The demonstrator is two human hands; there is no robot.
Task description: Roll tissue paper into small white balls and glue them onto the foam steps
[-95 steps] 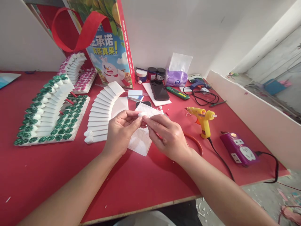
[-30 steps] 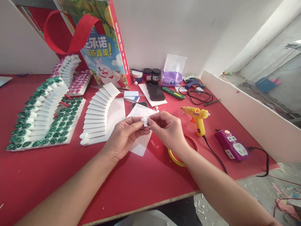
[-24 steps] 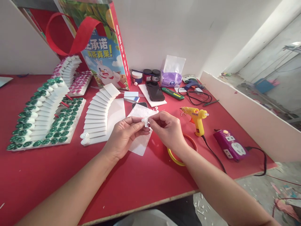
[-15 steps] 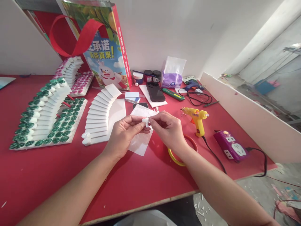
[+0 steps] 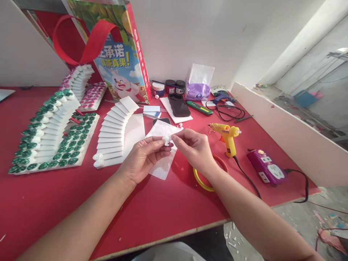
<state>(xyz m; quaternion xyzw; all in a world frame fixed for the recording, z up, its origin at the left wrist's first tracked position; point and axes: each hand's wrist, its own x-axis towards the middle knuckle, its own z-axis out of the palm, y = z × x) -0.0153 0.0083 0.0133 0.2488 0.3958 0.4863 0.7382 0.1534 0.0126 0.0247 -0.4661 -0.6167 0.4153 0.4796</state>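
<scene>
Between the fingertips of both hands is a small, soft-looking white piece [image 5: 166, 140]; its exact kind is hard to make out. My left hand [image 5: 145, 154] pinches it from the left with thumb and forefinger, the other fingers curled below. From the right, my right hand [image 5: 193, 146] pinches its edge. Below the hands lie white paper sheets [image 5: 163, 168]. To the left, a curved staircase of white boards [image 5: 111, 132] rests on a white base, with white rounded pieces [image 5: 98, 159] at its near corner.
A yellow glue gun [image 5: 227, 136] stands right of my hands, with a purple power strip [image 5: 266, 168] beyond. Yellow tape roll [image 5: 202, 183] lies under my right wrist. Stair models with green rosettes [image 5: 65, 156] stand left. Behind are a phone [image 5: 178, 106], tissues [image 5: 198, 91] and a gift bag [image 5: 125, 72].
The fingers have shifted slightly on the white piece, and more of it shows between them. The view has moved a little; both hands stay over the paper.
</scene>
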